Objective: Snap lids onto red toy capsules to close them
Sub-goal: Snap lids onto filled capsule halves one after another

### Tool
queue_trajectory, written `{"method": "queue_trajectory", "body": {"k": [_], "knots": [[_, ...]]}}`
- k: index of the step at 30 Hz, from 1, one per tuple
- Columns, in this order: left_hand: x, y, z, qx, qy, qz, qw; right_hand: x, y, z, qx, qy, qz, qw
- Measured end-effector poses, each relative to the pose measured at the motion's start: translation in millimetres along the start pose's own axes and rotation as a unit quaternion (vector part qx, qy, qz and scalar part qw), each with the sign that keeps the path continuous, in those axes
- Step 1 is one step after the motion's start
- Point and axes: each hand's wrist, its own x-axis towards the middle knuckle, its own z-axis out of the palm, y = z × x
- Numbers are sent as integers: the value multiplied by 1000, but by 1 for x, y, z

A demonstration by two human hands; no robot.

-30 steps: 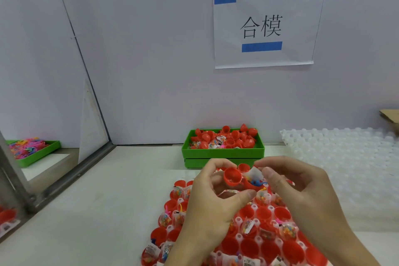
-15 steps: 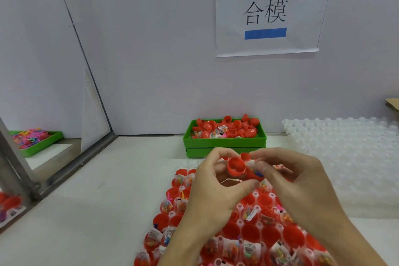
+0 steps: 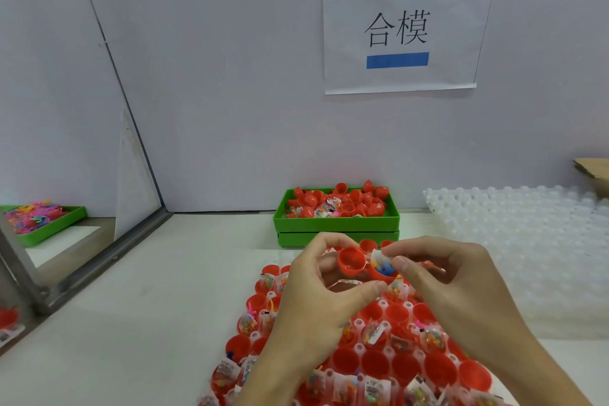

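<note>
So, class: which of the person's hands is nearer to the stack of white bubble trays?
Right. The right hand is beside the white bubble trays, just to their left; the left hand is farther left, beyond the red capsule.

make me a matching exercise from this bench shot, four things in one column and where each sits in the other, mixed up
Things
1. green tray of red capsule halves
2. paper sign
3. white bubble tray
4. open red capsule

Places
A. taped to the back wall
B. held between the left hand and right hand
C. on the table by the back wall, beyond the hands
D. on the table to the right

Pairs: 1-C, 2-A, 3-D, 4-B
</note>
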Motion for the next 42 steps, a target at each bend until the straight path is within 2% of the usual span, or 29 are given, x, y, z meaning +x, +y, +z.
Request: {"method": "queue_trajectory", "body": {"k": [6, 14, 33, 37, 42], "knots": [[0, 1, 0, 3, -8, 3, 1000, 0, 0, 3, -2, 13, 2, 1000], [-1, 1, 0, -3, -6, -7, 1000, 0, -2, -3, 22, -28, 3, 999], [-1, -1, 1, 4, -31, 8, 999, 1, -1, -1, -56, -43, -43, 997], [-1, 2, 0, -28, -19, -5, 999, 1, -6, 0, 7, -19, -56, 998], [-1, 4, 0, -81, -4, -13, 997, 1, -4, -2, 90, -8, -22, 996]]}}
